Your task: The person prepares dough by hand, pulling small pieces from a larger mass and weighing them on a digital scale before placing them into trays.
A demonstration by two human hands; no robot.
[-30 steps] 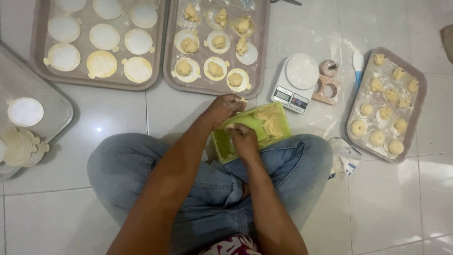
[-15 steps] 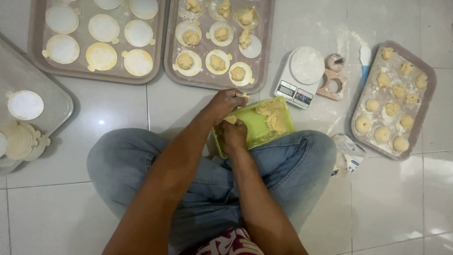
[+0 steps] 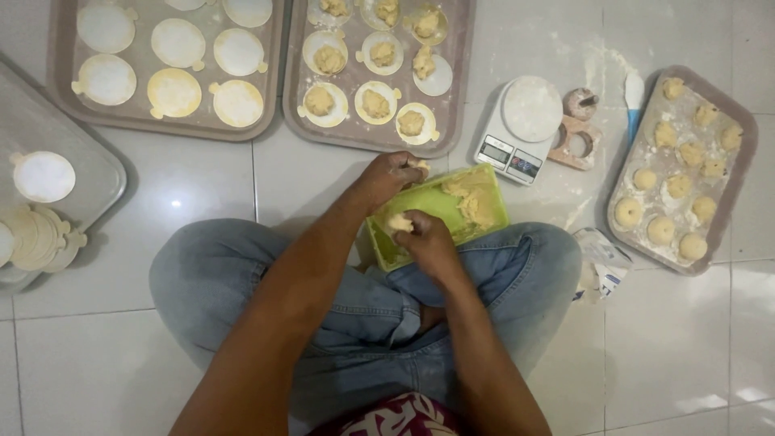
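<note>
I am sitting cross-legged on a white tiled floor (image 3: 202,186) in blue jeans, looking down at my own 2 bare hands. My right hand (image 3: 424,242) is curled around a small lump of pale yellow dough (image 3: 399,222), fingers closed on it, just above the near end of a green rectangular container (image 3: 492,190) that rests against my knees. My left hand (image 3: 387,178) is at the container's far-left rim with its fingers bent; a small bit of dough shows at its fingertips, pinched lightly. More of the same filling (image 3: 468,202) lies heaped in the right half of the container.

Beyond my hands sit 2 brownish trays side by side. The left tray (image 3: 60,113) holds flat round pale discs, each with a small tab. The middle tray (image 3: 452,97) holds similar discs, most of them topped with a ball of the yellow filling — the nearest row lies just beyond my left hand.

To the right of the container stands a small white kitchen scale (image 3: 521,121) with a round platform, and beside it a wooden mould (image 3: 577,137). Further right, a third tray (image 3: 743,161), dusted with flour, carries rows of rounded dough balls. A crumpled packet (image 3: 601,266) lies by my right knee.

At the far left edge, a grey tray (image 3: 97,194) holds 1 white disc and a stack of cream-coloured discs.
</note>
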